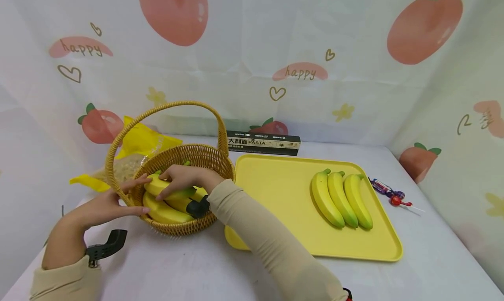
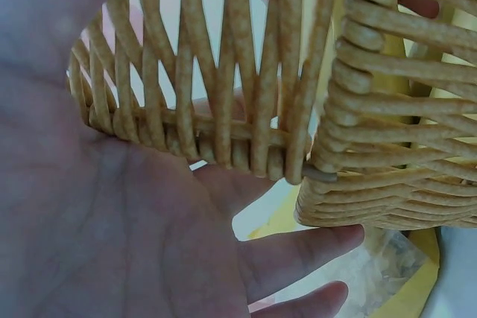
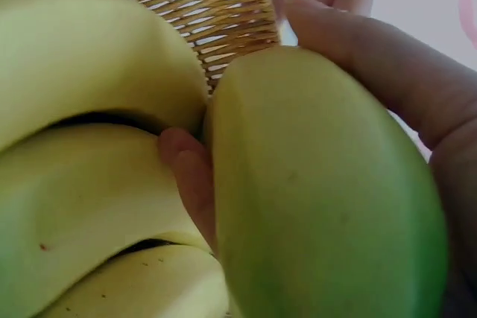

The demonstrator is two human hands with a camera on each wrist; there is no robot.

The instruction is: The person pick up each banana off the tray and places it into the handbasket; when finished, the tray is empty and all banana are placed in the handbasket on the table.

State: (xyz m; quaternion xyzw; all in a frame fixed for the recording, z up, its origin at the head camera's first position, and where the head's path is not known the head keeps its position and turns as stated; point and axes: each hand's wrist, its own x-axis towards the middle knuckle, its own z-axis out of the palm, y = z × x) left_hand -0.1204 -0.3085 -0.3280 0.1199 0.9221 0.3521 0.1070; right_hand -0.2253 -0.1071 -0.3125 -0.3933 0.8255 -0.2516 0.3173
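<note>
A wicker basket (image 1: 197, 152) with a tall arched handle stands at the left with several yellow bananas (image 1: 165, 212) inside. My right hand (image 1: 185, 177) reaches in over the rim and grips one banana (image 3: 320, 184), thumb on one side and fingers on the other. Other bananas lie beside it in the right wrist view. At the basket's left, my left hand (image 1: 106, 207) rests around the foot of the handle (image 2: 223, 72). Its fingers (image 2: 298, 258) are spread and fairly straight in the left wrist view. Part of that hand is hidden behind the wicker.
A yellow tray (image 1: 275, 196) lies right of the basket, with three bananas (image 1: 341, 200) side by side on it. Behind stands a black pasta box (image 1: 264, 143). A yellow bag (image 1: 145, 139) is behind the basket. Wrapped candy (image 1: 382, 187) and a red lollipop (image 1: 395, 200) lie beyond the tray's right edge.
</note>
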